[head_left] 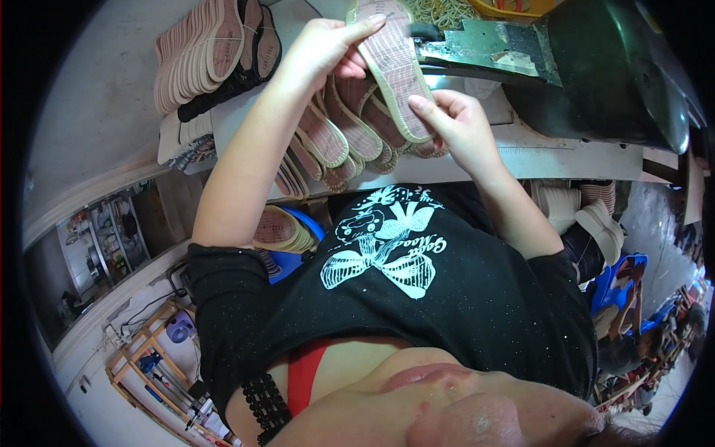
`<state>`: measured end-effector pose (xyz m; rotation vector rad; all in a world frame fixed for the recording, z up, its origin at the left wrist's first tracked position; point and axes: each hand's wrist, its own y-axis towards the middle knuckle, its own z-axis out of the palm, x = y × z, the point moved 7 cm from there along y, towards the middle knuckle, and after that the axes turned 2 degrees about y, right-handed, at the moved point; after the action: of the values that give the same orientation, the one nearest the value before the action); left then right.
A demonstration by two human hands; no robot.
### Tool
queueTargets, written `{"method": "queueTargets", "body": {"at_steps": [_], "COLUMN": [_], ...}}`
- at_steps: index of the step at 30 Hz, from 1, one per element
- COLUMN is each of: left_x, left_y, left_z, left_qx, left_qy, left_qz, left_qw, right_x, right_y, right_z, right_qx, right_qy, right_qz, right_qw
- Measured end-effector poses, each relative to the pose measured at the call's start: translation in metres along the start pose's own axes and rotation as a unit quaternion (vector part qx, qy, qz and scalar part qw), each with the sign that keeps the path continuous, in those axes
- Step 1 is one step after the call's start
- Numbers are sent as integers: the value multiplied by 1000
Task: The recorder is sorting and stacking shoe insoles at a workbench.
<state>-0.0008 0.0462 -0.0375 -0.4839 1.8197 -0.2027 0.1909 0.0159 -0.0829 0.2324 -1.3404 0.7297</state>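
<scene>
Between my two hands is a shoe insole (391,71), pinkish and woven-looking with a pale stitched border, tilted over the work table. My left hand (339,51) pinches its upper part, thumb on top and fingers partly hidden beneath. Lower down, my right hand (463,127) grips the narrower end between thumb and fingers. Just right of the insole stands a dark green sewing machine (596,74), its worn arm (477,51) reaching toward it. Several similar insoles (322,134) lie overlapping on the table below my left hand.
Tied stacks of pink and black insoles (197,56) sit at the far left of the table. A blue container (305,221) with more insoles stands below the table edge. Pale insole bundles (596,223) are at right. Tangled cord (439,11) lies behind the machine.
</scene>
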Motion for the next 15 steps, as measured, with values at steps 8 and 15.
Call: {"method": "queueTargets", "body": {"at_steps": [8, 15], "left_x": [19, 3], "left_y": [-57, -122], "left_z": [-10, 22], "left_qx": [-35, 170], "left_qy": [-213, -544], "left_qz": [40, 123], "left_qw": [976, 812], "right_x": [14, 43], "right_y": [-28, -48], "right_z": [48, 69], "right_qx": [101, 182], "right_qy": [-3, -93], "right_qz": [5, -100], "right_qw": [995, 974]}}
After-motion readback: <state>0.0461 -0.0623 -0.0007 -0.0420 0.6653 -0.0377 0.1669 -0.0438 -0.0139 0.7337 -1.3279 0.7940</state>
